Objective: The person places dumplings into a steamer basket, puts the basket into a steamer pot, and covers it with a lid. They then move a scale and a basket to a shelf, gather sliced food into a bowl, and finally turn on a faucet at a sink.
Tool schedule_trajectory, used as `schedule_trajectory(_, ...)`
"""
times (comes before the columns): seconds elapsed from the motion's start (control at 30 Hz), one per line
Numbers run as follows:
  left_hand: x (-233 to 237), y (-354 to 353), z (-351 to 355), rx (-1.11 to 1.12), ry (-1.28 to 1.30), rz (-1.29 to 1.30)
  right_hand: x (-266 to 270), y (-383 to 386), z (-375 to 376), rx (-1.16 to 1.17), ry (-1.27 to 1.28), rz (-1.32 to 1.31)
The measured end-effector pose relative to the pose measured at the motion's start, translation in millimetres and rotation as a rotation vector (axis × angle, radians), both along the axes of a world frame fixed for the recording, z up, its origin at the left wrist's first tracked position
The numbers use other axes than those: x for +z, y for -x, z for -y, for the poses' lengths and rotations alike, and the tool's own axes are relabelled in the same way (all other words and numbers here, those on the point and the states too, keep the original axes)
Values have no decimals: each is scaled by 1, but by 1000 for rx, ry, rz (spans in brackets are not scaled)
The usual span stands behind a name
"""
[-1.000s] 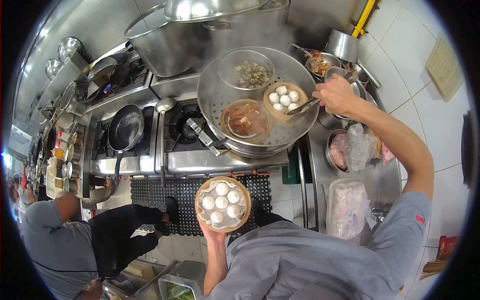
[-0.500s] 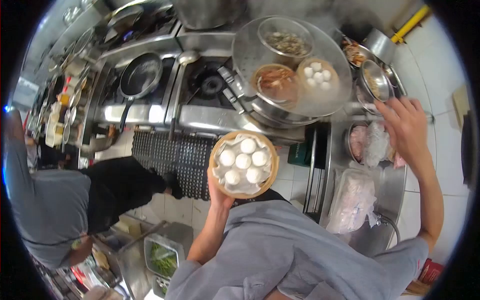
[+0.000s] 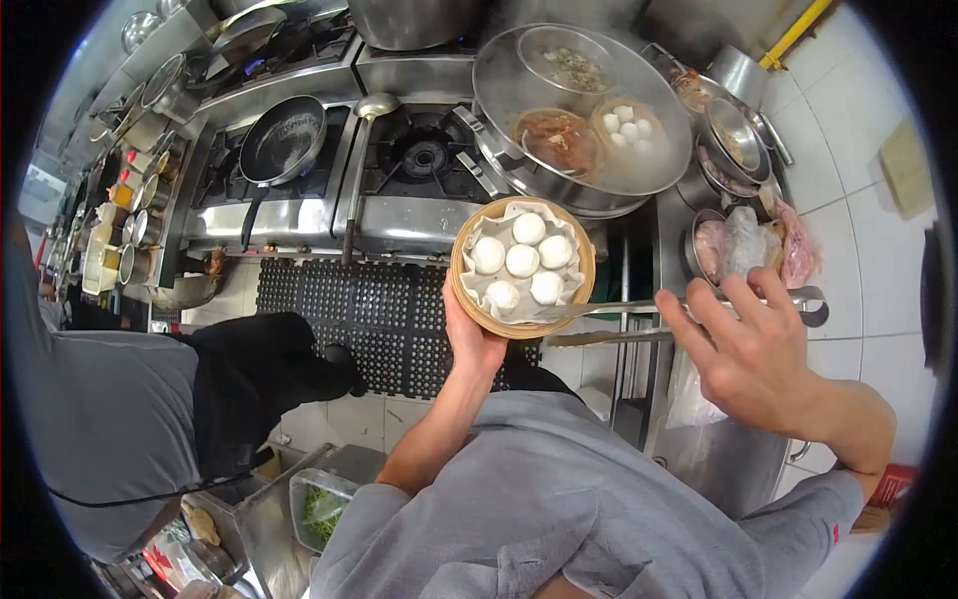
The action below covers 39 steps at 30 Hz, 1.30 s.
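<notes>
Bamboo steamer (image 3: 462, 270), six white buns (image 3: 522, 261) inside — held above floor mat's (image 3: 334, 299) right end. Left hand (image 3: 476, 337) grips side, most fingers hidden beneath. Right hand (image 3: 750, 344) holds tongs (image 3: 639, 308), fingers spread, curved over; upper tip overlaps rim. Beyond — steaming pot (image 3: 654, 165).

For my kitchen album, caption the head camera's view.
Left hand holds bamboo steamer of six white buns; right hand holds metal tongs.

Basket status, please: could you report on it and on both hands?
Left hand holding basket, six white buns inside. Right hand on tongs, arms apart, one at basket's rim. Nothing seen covering the buns.
</notes>
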<state>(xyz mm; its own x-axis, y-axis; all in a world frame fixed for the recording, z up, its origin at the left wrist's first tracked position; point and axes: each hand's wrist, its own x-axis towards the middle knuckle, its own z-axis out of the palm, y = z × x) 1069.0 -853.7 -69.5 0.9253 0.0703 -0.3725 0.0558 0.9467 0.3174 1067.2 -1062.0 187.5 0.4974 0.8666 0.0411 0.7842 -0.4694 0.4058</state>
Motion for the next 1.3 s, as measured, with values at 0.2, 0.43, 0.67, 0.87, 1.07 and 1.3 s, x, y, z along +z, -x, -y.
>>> schedule_trajectory(0.2, 51, -1, -3, -89, -2, 47, 20, 23, -12, -10, 40, 116)
schedule_trajectory(0.43, 76, -30, -2, -375, 59, 207, 61, 17, 1, -194, -68, 120)
schedule_trajectory(0.67, 13, 6, -15, -600, -158, 117, 62, -65, 47, -387, 16, 150)
schedule_trajectory(0.87, -96, 65, -50, -568, -536, -259, 32, -154, 85, -475, 91, 135)
schedule_trajectory(1.07, -185, 123, -99, -484, -798, -612, -4, -213, 106, -474, 81, 109)
schedule_trajectory(1.3, -132, 85, -127, -217, -819, -601, -29, -249, 124, -444, 83, 42)
